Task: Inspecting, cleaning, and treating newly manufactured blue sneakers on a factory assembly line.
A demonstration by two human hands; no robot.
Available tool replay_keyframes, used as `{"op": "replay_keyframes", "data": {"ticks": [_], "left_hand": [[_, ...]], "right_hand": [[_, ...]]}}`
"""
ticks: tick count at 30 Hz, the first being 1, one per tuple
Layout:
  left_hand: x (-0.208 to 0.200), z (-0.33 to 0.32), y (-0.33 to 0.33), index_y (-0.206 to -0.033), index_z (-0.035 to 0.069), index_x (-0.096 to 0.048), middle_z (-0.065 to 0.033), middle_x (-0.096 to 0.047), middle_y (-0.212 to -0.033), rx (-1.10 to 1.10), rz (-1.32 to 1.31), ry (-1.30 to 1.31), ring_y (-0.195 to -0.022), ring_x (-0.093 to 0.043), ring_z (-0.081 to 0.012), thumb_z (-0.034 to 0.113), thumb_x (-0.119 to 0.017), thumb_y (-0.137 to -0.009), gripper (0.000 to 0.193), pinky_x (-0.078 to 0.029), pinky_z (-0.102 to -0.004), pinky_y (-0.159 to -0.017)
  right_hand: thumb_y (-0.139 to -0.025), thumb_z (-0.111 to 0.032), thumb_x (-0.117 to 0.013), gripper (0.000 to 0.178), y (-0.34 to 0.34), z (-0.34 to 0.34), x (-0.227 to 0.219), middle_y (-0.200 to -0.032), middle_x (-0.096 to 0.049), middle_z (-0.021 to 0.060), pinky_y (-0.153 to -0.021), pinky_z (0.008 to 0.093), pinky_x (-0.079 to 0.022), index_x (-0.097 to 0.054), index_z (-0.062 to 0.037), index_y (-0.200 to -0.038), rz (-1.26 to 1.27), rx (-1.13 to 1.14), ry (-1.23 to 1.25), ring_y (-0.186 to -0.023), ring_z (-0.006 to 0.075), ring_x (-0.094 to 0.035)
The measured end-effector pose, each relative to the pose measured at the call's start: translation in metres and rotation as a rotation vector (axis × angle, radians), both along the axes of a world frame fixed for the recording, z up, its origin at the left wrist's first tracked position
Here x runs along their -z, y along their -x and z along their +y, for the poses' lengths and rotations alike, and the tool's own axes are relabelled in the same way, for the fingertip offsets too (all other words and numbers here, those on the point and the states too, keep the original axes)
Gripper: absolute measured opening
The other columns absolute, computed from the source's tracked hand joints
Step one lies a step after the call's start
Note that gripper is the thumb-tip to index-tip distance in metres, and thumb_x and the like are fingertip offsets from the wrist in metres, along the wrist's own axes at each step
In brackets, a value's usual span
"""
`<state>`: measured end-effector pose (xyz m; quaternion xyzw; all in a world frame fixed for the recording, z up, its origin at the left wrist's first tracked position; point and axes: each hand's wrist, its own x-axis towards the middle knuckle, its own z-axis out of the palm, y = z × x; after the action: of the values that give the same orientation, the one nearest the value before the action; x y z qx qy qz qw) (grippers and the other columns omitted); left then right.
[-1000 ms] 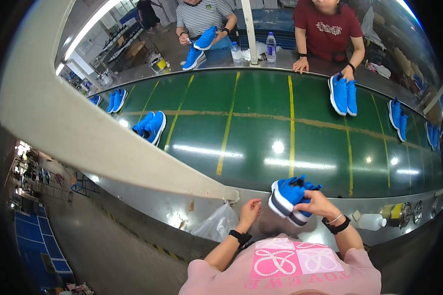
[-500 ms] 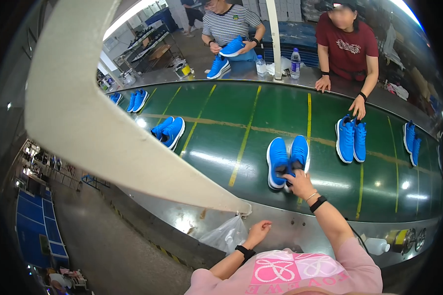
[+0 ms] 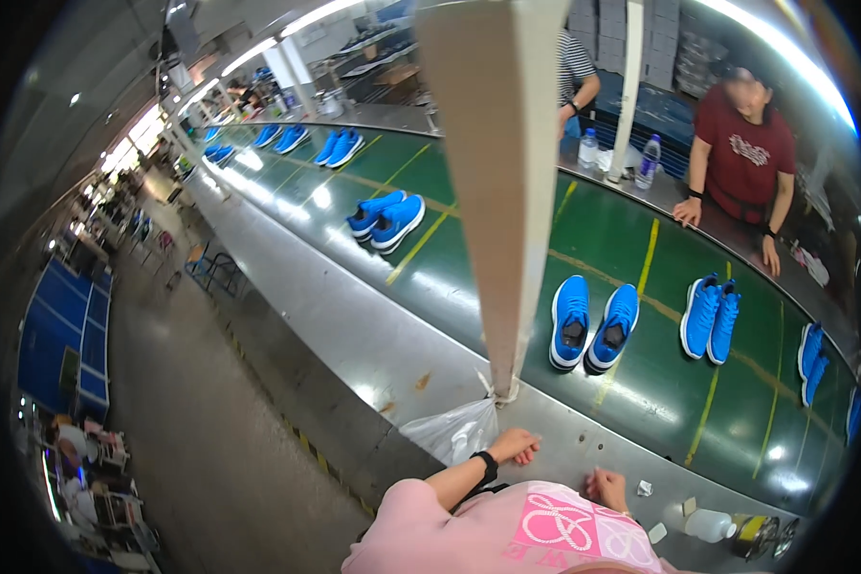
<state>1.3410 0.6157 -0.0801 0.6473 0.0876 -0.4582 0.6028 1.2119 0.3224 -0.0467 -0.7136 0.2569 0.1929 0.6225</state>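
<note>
A pair of blue shoes with white soles, a left shoe (image 3: pixel 571 308) and a right shoe (image 3: pixel 619 311), rests on the green conveyor belt (image 3: pixel 679 407), toes pointing away from me. Dark material shows in their openings. My left hand (image 3: pixel 514 447) is over the metal edge beside a clear plastic bag (image 3: pixel 457 430); its fingers are curled in, with nothing visible in them. Close to my chest, my right hand (image 3: pixel 607 488) lies by the metal ledge (image 3: pixel 569 450) with fingers bent, also holding nothing that I see. Neither hand touches a shoe.
A thick beige post (image 3: pixel 493 191) rises in front of me. More blue shoe pairs (image 3: pixel 387 220) (image 3: pixel 710 320) sit along the belt. Across it stands a person in dark red (image 3: pixel 746 143), near bottles (image 3: pixel 649 161). A white bottle (image 3: pixel 708 525) lies at my right.
My right hand has let go of the shoe pair and drawn back to my body. The view has swung left. The co-worker's hand has left the neighbouring pair.
</note>
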Motion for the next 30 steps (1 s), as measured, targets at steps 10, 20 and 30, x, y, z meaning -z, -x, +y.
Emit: {"op": "replay_keyframes", "data": {"ticks": [10, 20, 30], "left_hand": [[0.000, -0.006, 0.002, -0.084, 0.001, -0.064, -0.0093, -0.065, -0.063, -0.065, -0.017, -0.018, -0.046, -0.060, -0.0155, 0.037, -0.058, -0.094, 0.038, -0.045, -0.0250, -0.039], [-0.002, -0.009, 0.006, -0.081, -0.001, -0.066, -0.0120, -0.067, -0.064, -0.094, -0.076, -0.061, -0.046, -0.062, -0.0192, 0.033, -0.056, -0.090, 0.036, -0.047, -0.0293, -0.040], [-0.027, -0.011, 0.017, -0.090, 0.001, -0.065, -0.0079, -0.068, -0.074, -0.052, -0.204, -0.106, -0.055, -0.062, -0.0151, 0.027, -0.058, -0.094, 0.028, -0.046, -0.0285, -0.046]], "right_hand": [[-0.097, -0.055, -0.045, 0.064, 0.015, -0.018, 0.022, -0.048, -0.055, 0.0073, -0.033, 0.0281, -0.037, -0.067, -0.0005, -0.070, 0.334, 0.193, -0.028, -0.033, 0.0166, -0.046], [-0.097, -0.055, -0.045, 0.065, 0.010, -0.019, 0.015, -0.049, -0.056, 0.0065, -0.034, 0.0278, -0.037, -0.068, -0.0002, -0.070, 0.397, 0.180, -0.035, -0.033, 0.0163, -0.045], [-0.096, -0.057, -0.046, 0.066, 0.014, -0.021, 0.024, -0.051, -0.058, 0.0069, -0.035, 0.0276, -0.038, -0.069, -0.0006, -0.071, 0.371, 0.160, -0.039, -0.035, 0.0162, -0.048]]}}
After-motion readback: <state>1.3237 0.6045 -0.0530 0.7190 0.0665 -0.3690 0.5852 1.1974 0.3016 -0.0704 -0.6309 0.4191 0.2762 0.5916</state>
